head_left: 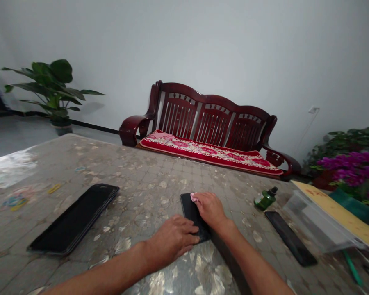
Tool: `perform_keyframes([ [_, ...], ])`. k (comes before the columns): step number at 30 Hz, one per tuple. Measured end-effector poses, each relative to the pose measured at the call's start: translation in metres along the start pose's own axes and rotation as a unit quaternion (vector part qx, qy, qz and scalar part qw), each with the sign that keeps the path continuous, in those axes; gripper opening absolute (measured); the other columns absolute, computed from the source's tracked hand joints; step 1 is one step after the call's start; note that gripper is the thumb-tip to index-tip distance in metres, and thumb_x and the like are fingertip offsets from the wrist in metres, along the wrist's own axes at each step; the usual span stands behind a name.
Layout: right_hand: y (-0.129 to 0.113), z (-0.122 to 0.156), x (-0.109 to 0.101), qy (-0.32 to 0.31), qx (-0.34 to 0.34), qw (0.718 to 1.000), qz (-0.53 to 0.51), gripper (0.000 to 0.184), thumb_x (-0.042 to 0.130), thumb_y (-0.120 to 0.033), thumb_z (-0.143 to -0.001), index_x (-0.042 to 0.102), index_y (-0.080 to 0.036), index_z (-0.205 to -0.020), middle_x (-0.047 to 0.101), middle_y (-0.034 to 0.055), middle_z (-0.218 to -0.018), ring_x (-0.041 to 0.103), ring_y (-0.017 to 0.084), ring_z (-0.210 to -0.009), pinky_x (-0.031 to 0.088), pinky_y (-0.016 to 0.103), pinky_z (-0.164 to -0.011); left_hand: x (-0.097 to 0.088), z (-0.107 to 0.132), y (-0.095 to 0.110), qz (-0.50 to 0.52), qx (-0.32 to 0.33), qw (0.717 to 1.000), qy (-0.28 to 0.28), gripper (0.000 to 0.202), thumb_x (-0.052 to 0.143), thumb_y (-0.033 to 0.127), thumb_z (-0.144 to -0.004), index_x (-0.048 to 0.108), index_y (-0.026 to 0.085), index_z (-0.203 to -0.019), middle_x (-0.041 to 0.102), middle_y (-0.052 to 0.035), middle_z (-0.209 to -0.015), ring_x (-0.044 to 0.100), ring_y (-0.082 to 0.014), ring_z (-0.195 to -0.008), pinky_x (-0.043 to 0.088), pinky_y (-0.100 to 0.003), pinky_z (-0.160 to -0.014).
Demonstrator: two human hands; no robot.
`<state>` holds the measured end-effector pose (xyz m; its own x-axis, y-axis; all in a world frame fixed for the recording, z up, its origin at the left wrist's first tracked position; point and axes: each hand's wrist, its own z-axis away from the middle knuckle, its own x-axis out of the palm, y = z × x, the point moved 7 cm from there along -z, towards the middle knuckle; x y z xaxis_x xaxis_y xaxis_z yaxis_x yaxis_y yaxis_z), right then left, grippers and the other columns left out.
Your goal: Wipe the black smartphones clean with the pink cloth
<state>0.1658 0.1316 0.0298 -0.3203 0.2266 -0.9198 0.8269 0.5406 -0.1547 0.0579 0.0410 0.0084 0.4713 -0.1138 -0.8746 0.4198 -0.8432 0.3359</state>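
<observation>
A black smartphone (189, 209) lies face up on the table in front of me. My left hand (176, 237) holds its lower left part against the tabletop, with the fingers over the screen. Between the fingers of my right hand (209, 208) is a small pink cloth (194, 197), pressed on the phone's upper end. The right fingers are closed and hide most of the cloth. To the left lies a black tablet (75, 219), apart from both hands.
On the right are a green bottle (266, 199), a long black object (290, 238), a clear plastic box (310, 221) and purple flowers (352, 172). Several coloured bands (17, 201) lie on the patterned table (141, 184) at left. Behind stands a wooden bench (213, 123).
</observation>
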Motion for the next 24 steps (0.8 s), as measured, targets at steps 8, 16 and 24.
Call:
perform_keyframes([
  [8,0.004,0.007,-0.002,0.011,0.019,0.999,0.040,0.025,0.054,-0.013,-0.092,0.072,-0.024,-0.106,0.076,0.0049,-0.107,0.070,0.021,-0.097,0.049,0.032,-0.086,0.003,0.002,-0.013,0.009,-0.045,0.999,0.026,0.010,0.069,0.028,-0.089,0.068,0.021,-0.096,0.074,-0.0046,-0.111,0.066,-0.0248,-0.110,0.048,-0.038,-0.102],
  [16,0.005,0.012,-0.004,0.011,0.026,0.997,0.074,0.025,0.053,-0.013,-0.092,0.072,-0.024,-0.102,0.076,0.0055,-0.105,0.069,0.022,-0.094,0.047,0.034,-0.083,-0.001,0.007,-0.011,-0.006,-0.114,0.992,0.044,0.021,0.066,0.019,-0.081,0.054,0.023,-0.099,0.067,-0.0059,-0.119,0.054,-0.0280,-0.126,0.032,-0.048,-0.118],
  [24,0.001,0.007,-0.002,0.012,0.022,0.997,0.079,0.024,0.052,-0.012,-0.092,0.072,-0.022,-0.098,0.076,0.0075,-0.098,0.068,0.024,-0.092,0.047,0.037,-0.085,-0.003,-0.001,-0.011,0.016,-0.092,0.996,0.011,0.024,0.065,0.019,-0.084,0.059,0.023,-0.107,0.066,-0.0055,-0.118,0.057,-0.0255,-0.122,0.038,-0.042,-0.113],
])
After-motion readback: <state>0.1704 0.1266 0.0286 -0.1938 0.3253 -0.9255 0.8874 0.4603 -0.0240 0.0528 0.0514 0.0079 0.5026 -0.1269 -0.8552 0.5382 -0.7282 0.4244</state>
